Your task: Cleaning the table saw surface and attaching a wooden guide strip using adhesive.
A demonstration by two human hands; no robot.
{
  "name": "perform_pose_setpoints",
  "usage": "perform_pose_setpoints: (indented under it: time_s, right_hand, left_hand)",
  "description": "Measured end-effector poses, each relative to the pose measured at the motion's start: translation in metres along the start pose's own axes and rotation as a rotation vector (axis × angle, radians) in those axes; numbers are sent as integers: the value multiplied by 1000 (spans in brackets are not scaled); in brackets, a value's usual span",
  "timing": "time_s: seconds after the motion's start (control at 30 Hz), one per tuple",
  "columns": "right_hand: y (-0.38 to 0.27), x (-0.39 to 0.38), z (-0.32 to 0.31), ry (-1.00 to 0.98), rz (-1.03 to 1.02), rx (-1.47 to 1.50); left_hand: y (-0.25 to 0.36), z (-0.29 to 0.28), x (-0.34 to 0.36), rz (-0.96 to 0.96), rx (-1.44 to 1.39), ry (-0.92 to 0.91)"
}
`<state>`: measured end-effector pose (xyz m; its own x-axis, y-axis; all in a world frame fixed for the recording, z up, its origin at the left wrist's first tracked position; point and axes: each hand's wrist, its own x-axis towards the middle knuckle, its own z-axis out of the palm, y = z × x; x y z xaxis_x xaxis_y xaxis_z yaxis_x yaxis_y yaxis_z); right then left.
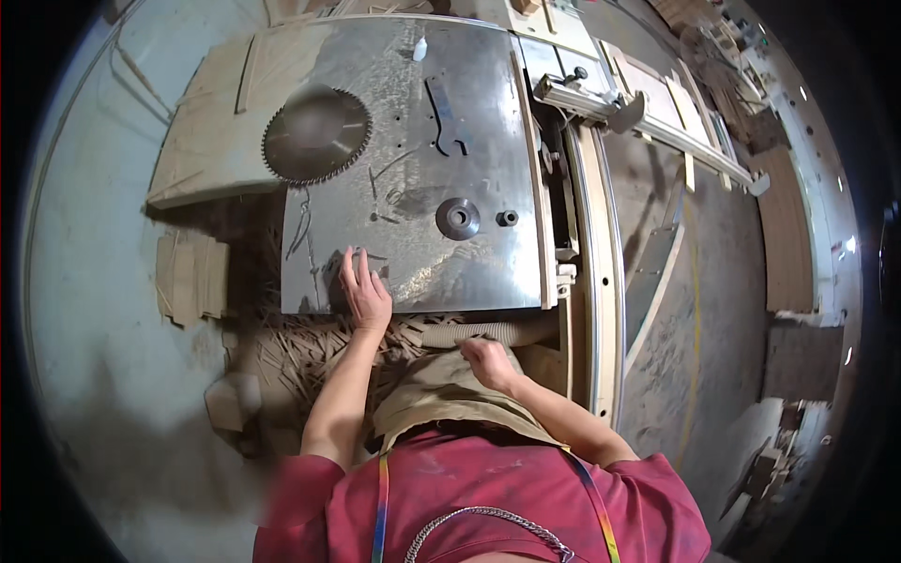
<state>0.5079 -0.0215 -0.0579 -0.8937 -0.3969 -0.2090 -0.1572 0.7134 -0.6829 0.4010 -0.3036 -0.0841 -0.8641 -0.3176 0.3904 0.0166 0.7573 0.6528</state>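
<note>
My left hand (pixel 366 296) rests at the near edge of the metal saw table (pixel 488 272), its fingers extended and apart, with small dark marks or bits by the fingertips. My right hand (pixel 483 361) is closed at the front of my tan apron (pixel 432 394), below the table edge; what it holds, if anything, is hidden. On the table lie a toothed circular saw blade (pixel 317 136) at upper left, a round flanged washer (pixel 449 208), a small dark nut (pixel 508 219), a bent black wrench (pixel 437 113) and a white bottle (pixel 419 50).
A sliding rail (pixel 606 281) runs along the table's right side, with a crossbar fence (pixel 685 141) at upper right. A pale panel (pixel 197 122) extends left. Below the front edge are scattered offcuts (pixel 291 357) and a ribbed hose (pixel 465 333). Boards (pixel 788 230) stand at far right.
</note>
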Motion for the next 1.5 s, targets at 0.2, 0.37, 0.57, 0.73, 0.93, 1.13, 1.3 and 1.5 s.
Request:
perform_pose_setpoints:
  time_s: [0.2,0.37,0.57,0.73,0.93,1.13,1.3,1.5]
  right_hand:
    - [-33,16,19,0,537,1221]
    - [-76,-14,-25,92,262,1270]
    - [-70,-34,-85,368,-353,494]
    - [30,-43,-65,505,-122,216]
    - [113,-122,-54,49,129,130]
    - [67,-134,-66,64,408,149]
    - [22,-125,-21,274,467,312]
    - [-44,-98,-9,260,241,426]
  left_hand:
    - [125,-37,-58,207,-481,-403]
    - [125,-19,-107,266,-525,-555]
    - [87,62,-189,-145,-1051,-498]
    - [203,8,-143,-1040,-1161,-896]
    - [162,-19,-85,-470,-513,-758]
    - [112,0,-38,-210,-187,-543]
    - [88,5,10,-43,-105,-432]
    - [34,-1,19,129,88,-233]
